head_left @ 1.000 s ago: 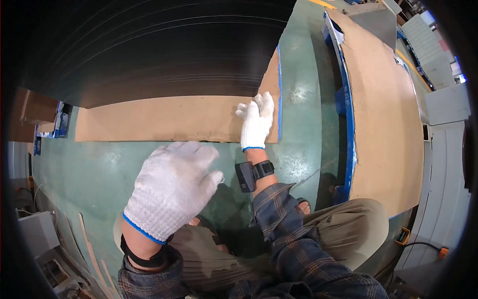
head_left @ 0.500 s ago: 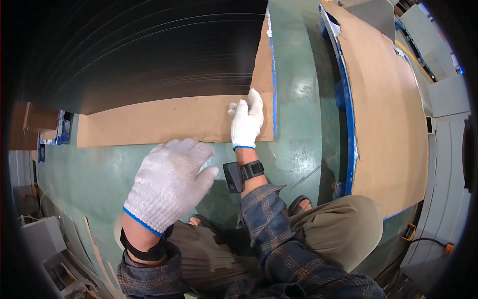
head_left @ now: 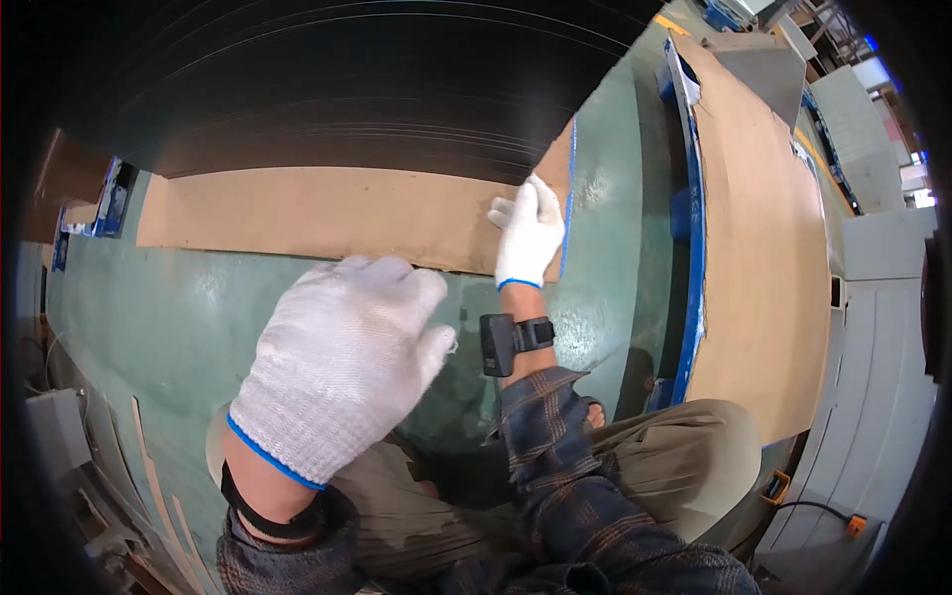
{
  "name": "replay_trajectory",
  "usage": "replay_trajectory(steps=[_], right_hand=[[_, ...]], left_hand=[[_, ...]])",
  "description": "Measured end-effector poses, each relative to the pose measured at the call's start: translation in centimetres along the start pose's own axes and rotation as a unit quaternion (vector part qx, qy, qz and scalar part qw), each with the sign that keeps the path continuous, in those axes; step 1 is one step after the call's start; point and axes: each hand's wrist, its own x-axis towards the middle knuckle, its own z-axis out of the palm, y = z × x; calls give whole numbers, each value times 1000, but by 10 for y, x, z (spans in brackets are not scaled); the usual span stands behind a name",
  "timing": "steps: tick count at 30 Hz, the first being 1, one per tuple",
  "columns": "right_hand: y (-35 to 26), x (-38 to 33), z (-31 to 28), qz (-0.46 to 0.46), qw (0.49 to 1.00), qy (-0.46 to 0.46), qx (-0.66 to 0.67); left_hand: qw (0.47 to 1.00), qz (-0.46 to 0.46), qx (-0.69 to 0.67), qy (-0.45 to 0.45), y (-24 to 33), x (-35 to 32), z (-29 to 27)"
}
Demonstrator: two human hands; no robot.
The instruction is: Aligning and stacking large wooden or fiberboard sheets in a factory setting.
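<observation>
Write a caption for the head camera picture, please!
Gloved right hand beside a black block, left hand above green floor.

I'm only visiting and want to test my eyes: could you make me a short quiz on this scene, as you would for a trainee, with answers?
1. Choose one: which hand is nearer the dark stack? (a) the left hand; (b) the right hand.
2. True or false: the left hand is bare.
3. Fill in the colour: the brown sheet on the right side of the picture lies on a ____ pallet.

Key:
1. b
2. False; it wears a white glove.
3. blue
</observation>
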Motion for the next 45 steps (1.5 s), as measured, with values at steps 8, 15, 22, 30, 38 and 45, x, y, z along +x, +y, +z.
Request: replay_trajectory(steps=[8, 15, 22, 30, 38, 45], right_hand=[[-10, 20, -22, 9, 998, -9, -60], [-17, 28, -22, 40, 996, -5, -78], [-17, 30, -21, 28, 994, 6, -110], [-11, 30, -11, -98, 992, 34, -71], [1, 45, -14, -322, 925, 12, -203], [3, 40, -9, -326, 925, 33, -191]], left_hand=[[998, 27, -28, 41, -15, -11, 3], [999, 26, -34, 25, -14, -10, 3], [999, 12, -32, 22, -12, -14, 3], [999, 14, -31, 27, -14, -17, 1], [998, 19, -38, 53, -18, -26, 2], [997, 29, -30, 68, -18, -31, -2]])
